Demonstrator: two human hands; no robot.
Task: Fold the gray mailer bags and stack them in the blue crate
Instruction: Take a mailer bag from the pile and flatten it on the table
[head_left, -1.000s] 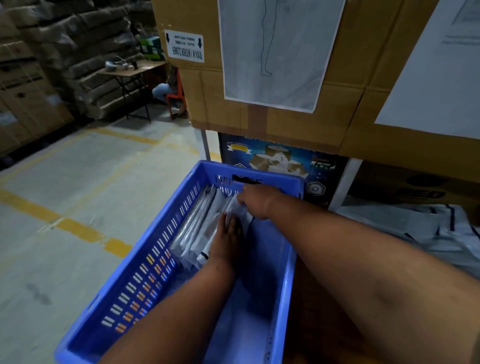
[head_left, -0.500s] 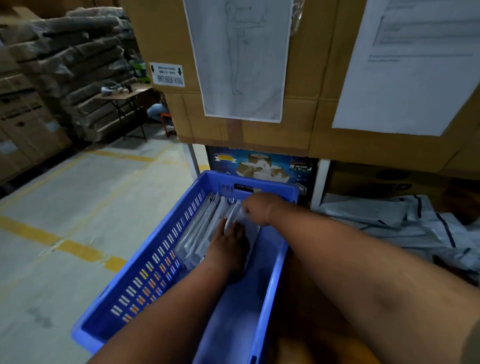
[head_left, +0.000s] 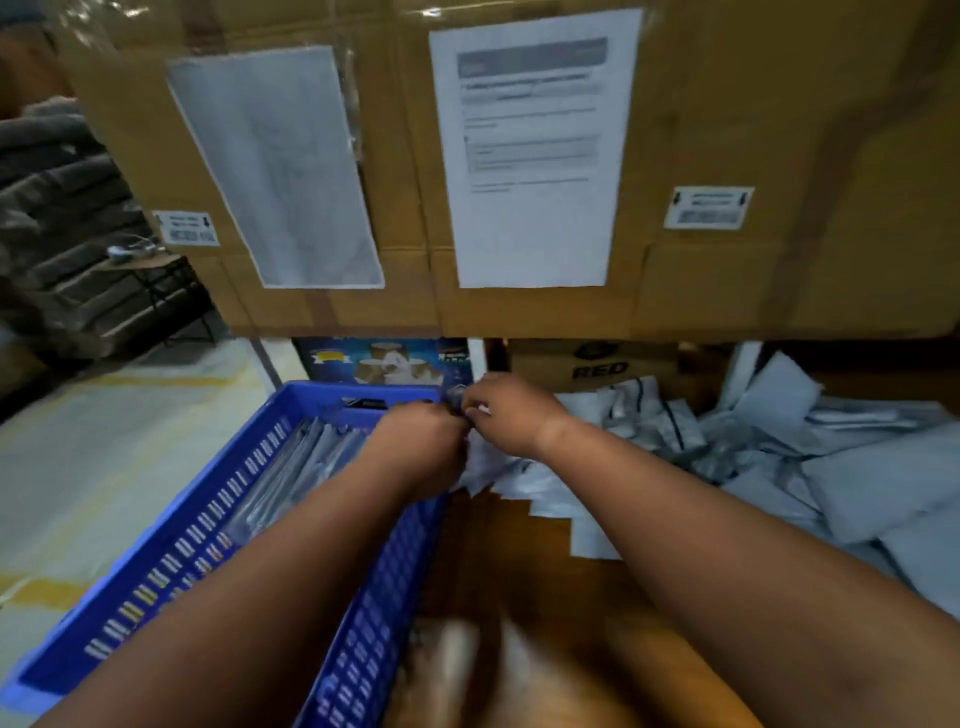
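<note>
Both hands meet at the far right corner of the blue crate: the left hand and right hand pinch one gray mailer bag between curled fingers. Folded bags stand inside the crate; a loose pile lies to its right.

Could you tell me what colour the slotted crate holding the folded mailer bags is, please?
Blue: the crate is plainly blue in the head view.

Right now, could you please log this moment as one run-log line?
both hands: left hand and right hand pinch gray mailer bag | place: blue crate right rim | crate: folded bags stacked
</note>
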